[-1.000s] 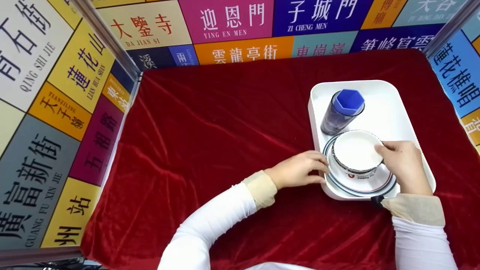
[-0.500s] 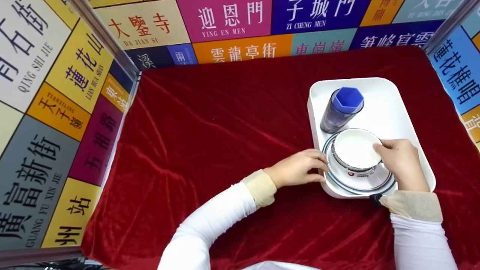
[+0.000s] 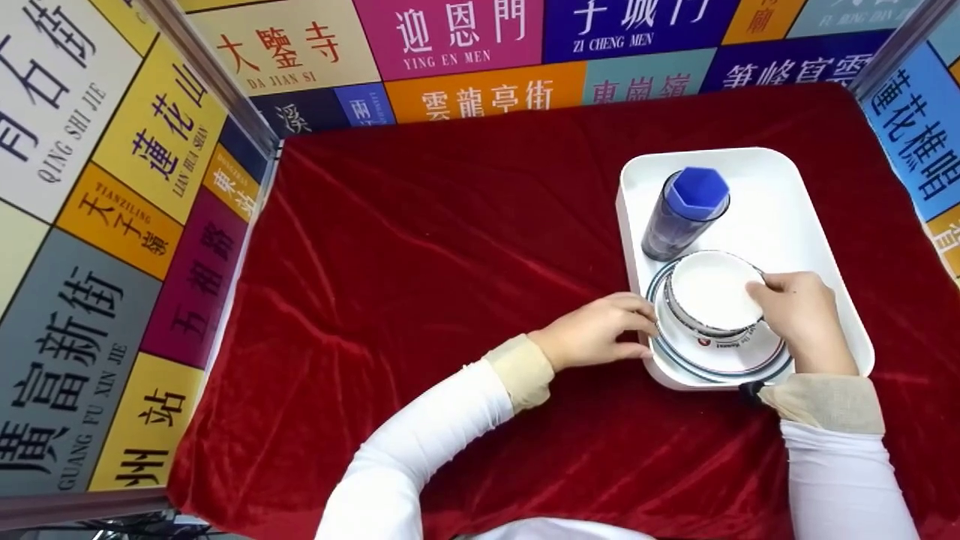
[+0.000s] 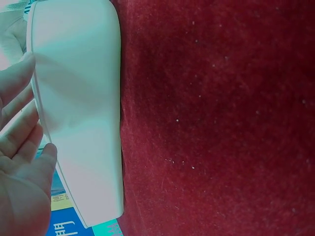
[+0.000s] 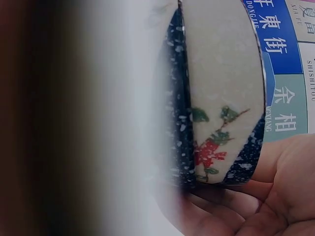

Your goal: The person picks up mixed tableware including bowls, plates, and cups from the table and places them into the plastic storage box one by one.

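Observation:
My right hand (image 3: 804, 311) pinches the right rim of a white bowl (image 3: 712, 289), its thumb inside. In the right wrist view, the bowl (image 5: 224, 88) shows a dark blue speckled band and red flowers; a second edge suggests another bowl nested with it. Below lie white plates (image 3: 735, 361) with blue-green rings, in a white tray (image 3: 787, 210). Whether the bowl touches the top plate I cannot tell. My left hand (image 3: 600, 330) holds the tray's left edge, fingers bent at the rim. The left wrist view shows that hand (image 4: 24, 162) against the tray's outer wall (image 4: 81, 108).
A dark see-through tumbler (image 3: 671, 225) with a blue hexagonal cup (image 3: 697, 193) in its mouth stands behind the plates, inside the tray. Red velvet cloth (image 3: 435, 262) covers the table. Panels with printed characters (image 3: 480, 94) wall in the back and sides.
Everything sits slightly higher in the head view, the back panels included. Both hands keep their places on the bowl and the tray.

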`<act>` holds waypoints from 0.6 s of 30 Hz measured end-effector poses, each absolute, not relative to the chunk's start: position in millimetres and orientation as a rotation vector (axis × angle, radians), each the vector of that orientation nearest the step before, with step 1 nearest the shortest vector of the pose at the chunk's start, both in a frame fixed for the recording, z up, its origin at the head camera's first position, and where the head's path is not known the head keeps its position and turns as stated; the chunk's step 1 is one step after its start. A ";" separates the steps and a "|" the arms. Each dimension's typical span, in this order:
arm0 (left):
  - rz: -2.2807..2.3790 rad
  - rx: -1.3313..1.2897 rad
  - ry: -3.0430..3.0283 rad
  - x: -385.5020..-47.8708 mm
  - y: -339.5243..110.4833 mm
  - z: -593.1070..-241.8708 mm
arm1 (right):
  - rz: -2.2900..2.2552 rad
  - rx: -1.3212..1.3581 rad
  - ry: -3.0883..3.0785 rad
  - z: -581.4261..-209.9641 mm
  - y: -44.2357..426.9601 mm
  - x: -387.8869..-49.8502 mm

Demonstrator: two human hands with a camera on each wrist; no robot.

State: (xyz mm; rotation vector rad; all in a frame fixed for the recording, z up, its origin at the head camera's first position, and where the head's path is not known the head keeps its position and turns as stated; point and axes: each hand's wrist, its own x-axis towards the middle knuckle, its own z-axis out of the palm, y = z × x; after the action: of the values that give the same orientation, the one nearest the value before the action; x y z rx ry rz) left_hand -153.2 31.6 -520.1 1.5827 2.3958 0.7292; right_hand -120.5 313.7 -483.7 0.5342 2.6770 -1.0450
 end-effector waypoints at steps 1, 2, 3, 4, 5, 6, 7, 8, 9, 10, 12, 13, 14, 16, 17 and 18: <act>0.730 1.582 2.396 -153.2 31.8 -519.9 | -1.043 0.533 2.678 -483.5 313.5 -120.5; 0.732 1.582 2.396 -153.1 31.8 -519.7 | -1.040 0.531 2.680 -483.3 313.5 -120.3; 0.732 1.582 2.396 -153.1 32.0 -519.8 | -1.035 0.528 2.682 -483.5 313.8 -120.3; 0.732 1.582 2.396 -153.0 31.7 -520.2 | -1.033 0.524 2.684 -484.0 313.8 -120.0; 0.732 1.582 2.396 -152.7 31.5 -520.3 | -1.026 0.520 2.688 -484.4 313.4 -119.9; 0.732 1.582 2.395 -152.5 31.3 -520.4 | -1.023 0.515 2.691 -484.7 313.4 -119.8; 0.729 1.584 2.395 -152.2 31.2 -520.4 | -1.019 0.511 2.695 -485.0 313.3 -119.8; 0.726 1.586 2.396 -152.0 30.9 -520.2 | -1.013 0.504 2.699 -485.0 313.3 -119.8; 0.721 1.589 2.398 -151.9 30.8 -520.1 | -1.011 0.498 2.701 -485.1 313.4 -119.8; 0.714 1.591 2.402 -151.6 30.6 -519.7 | -1.012 0.494 2.700 -484.9 313.3 -119.9; 0.695 1.591 2.410 -151.0 30.4 -519.0 | -1.011 0.480 2.703 -484.2 313.3 -119.9; 0.684 1.591 2.414 -150.7 30.3 -518.6 | -1.009 0.477 2.703 -483.7 313.4 -119.8; 0.679 1.589 2.416 -150.5 30.3 -518.7 | -1.005 0.471 2.707 -483.0 313.4 -119.5; 0.671 1.579 2.420 -150.0 30.2 -518.7 | -0.997 0.463 2.718 -481.1 313.6 -118.6; 0.669 1.573 2.420 -149.9 30.1 -518.7 | -0.987 0.457 2.732 -480.0 313.3 -118.2; 0.669 1.567 2.421 -149.7 29.9 -518.7 | -0.981 0.453 2.743 -478.8 312.9 -117.7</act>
State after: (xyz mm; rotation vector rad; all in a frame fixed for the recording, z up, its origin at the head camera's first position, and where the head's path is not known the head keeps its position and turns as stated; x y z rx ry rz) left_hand -149.7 29.9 -518.7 1.5671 2.4208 0.6687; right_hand -117.7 312.9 -478.8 0.4534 2.7433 -0.9812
